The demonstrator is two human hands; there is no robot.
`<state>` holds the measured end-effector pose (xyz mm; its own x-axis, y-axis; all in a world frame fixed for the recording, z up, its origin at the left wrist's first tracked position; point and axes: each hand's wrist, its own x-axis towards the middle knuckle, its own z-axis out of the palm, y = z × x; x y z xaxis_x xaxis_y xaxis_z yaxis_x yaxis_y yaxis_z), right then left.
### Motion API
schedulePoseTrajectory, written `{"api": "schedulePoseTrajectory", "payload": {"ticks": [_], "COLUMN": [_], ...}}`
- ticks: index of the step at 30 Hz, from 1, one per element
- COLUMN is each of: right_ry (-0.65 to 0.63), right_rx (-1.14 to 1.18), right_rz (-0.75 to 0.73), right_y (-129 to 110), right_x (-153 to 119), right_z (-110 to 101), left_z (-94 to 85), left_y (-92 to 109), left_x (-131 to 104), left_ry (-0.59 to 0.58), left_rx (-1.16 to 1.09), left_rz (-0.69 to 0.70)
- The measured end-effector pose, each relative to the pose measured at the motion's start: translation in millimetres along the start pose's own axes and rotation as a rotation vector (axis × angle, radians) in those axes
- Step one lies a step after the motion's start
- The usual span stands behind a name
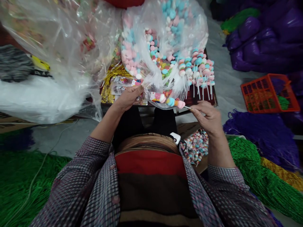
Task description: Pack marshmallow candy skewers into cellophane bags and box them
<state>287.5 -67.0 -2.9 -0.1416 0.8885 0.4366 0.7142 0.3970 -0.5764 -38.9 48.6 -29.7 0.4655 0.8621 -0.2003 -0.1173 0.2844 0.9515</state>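
My right hand (208,116) pinches the white stick of a marshmallow skewer (181,104) in front of my lap. Pink, blue and orange pieces are threaded along it, pointing left. The skewer's left end lies at a small clear plastic bag (155,97) with a printed front; I cannot tell how far inside it sits. My left hand (130,97) is closed at the left end of this bag, thumb against fingers. Beside that hand lie more printed clear bags (118,86) and gold twist ties (115,73). Finished-looking skewers (201,67) with white sticks lie piled to the right.
A big clear bag of pink, white and blue marshmallows (171,19) stands behind my hands. More plastic bags (78,56) fill the left. Wrapped candies (196,146) lie low by my right forearm. An orange crate (259,97), purple bundles (251,44) and green strands (260,170) are at right.
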Motion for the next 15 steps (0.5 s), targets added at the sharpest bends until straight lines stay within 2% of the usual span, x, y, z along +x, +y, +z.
{"api": "schedulePoseTrajectory", "payload": {"ticks": [5, 10, 15], "right_ry": [0.062, 0.087, 0.143], "right_rx": [0.009, 0.122, 0.214], "right_rz": [0.086, 0.182, 0.240], "right_y": [1, 0, 7], "right_x": [0, -3, -8], "right_z": [2, 12, 16], "left_z": [2.3, 3.0, 2.0], "left_y": [3, 3, 5], "left_x": [-2, -3, -2], "left_ry": [0.040, 0.053, 0.075], "left_rx": [0.024, 0.029, 0.094], "left_rz": [0.010, -0.036, -0.027]}}
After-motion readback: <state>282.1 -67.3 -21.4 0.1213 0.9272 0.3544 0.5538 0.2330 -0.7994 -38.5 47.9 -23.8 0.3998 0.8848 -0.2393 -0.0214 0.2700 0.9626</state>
